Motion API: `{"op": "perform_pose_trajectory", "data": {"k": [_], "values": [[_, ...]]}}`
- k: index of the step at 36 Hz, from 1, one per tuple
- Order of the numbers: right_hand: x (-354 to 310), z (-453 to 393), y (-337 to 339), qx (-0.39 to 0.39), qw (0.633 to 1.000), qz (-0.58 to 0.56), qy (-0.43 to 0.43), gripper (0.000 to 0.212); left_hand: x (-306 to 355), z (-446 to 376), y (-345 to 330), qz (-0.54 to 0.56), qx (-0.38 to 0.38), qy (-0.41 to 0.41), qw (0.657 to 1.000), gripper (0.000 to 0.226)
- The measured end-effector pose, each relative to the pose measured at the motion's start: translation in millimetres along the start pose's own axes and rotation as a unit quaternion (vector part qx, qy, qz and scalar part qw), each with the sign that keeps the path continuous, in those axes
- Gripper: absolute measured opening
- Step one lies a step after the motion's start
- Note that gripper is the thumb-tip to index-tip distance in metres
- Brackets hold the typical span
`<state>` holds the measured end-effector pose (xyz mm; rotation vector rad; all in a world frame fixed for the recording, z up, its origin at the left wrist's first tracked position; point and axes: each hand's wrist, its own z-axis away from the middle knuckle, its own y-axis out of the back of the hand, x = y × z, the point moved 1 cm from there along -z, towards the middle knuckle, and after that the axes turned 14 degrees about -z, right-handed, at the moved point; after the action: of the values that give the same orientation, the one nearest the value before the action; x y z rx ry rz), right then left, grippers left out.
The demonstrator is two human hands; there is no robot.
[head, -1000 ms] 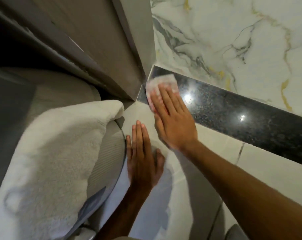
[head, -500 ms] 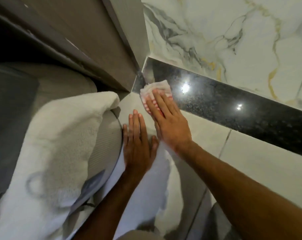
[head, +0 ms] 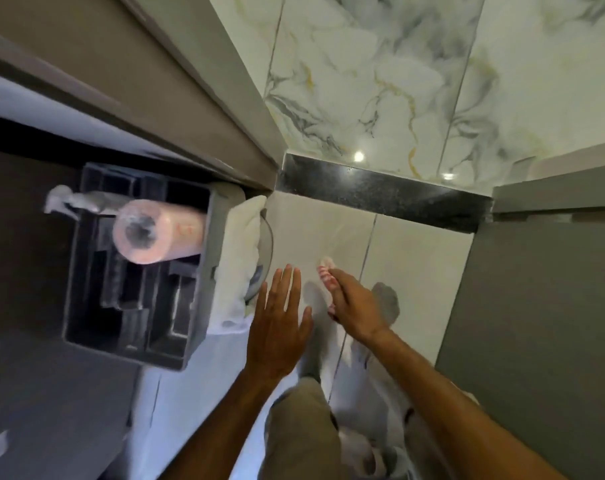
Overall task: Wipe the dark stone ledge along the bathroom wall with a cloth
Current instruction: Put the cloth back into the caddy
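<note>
Pale glossy tile is seen nearest the camera, forming the wall face (head: 415,271) below the dark stone ledge (head: 380,192), and both hands are held in front of it. The left hand (head: 280,327) is spread open with its fingers apart, nothing being gripped; whether its palm touches the tile cannot be told. Just to the right of it, the right hand (head: 354,303) is closed around a red-and-white cloth (head: 327,273), a crumpled end of which sticks out past the fingertips. Cloth and hands are kept well below the ledge, apart from it.

To the left of the ledge and lower, a white towel (head: 240,261) is draped over a rounded edge, touching a grey caddy (head: 190,268) divided into compartments. A pink paper roll (head: 155,232) is laid across the top of the caddy.

The ledge itself is seen as a black speckled strip running between a grey frame (head: 204,98) at its left end and a grey panel (head: 553,202) at its right end. Small light reflections are carried on its polished surface. Above the ledge, marble wall tiles (head: 380,81) veined in grey and gold are seen farthest away.
</note>
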<state>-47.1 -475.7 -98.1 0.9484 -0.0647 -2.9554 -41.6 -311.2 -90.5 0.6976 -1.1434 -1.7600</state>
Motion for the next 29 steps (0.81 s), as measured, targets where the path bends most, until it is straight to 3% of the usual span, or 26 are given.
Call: {"op": "perform_pose_trajectory", "data": {"k": [6, 9, 13, 18, 21, 25, 29], "values": [[-89, 106, -48, -0.051, 0.995, -0.059, 0.063, 0.051, -44, 66, 90, -0.012, 0.071, 0.078, 0.994, 0.055], [-115, 126, -94, -0.096, 0.991, -0.035, 0.087, 0.048, -93, 82, 110, 0.006, 0.136, 0.149, 0.979, 0.056], [-128, 130, -176, -0.126, 0.987, -0.031, 0.092, 0.042, -168, 93, 112, 0.058, 0.158, 0.238, 0.957, 0.059], [-117, 90, -286, -0.074, 0.995, -0.029, 0.066, 0.031, -245, 81, 91, 0.013, 0.079, 0.200, 0.977, 0.071], [-95, 49, -338, 0.007, 0.998, 0.042, 0.049, 0.027, -275, 63, 64, -0.036, 0.094, 0.139, 0.985, 0.074], [-50, -2, -374, 0.111, 0.989, 0.085, 0.057, 0.055, -294, 34, 17, -0.059, 0.104, 0.069, 0.990, 0.074], [-15, -26, -394, 0.119, 0.989, -0.058, 0.059, 0.072, -291, 14, -23, -0.058, 0.100, 0.029, 0.993, 0.078]]}}
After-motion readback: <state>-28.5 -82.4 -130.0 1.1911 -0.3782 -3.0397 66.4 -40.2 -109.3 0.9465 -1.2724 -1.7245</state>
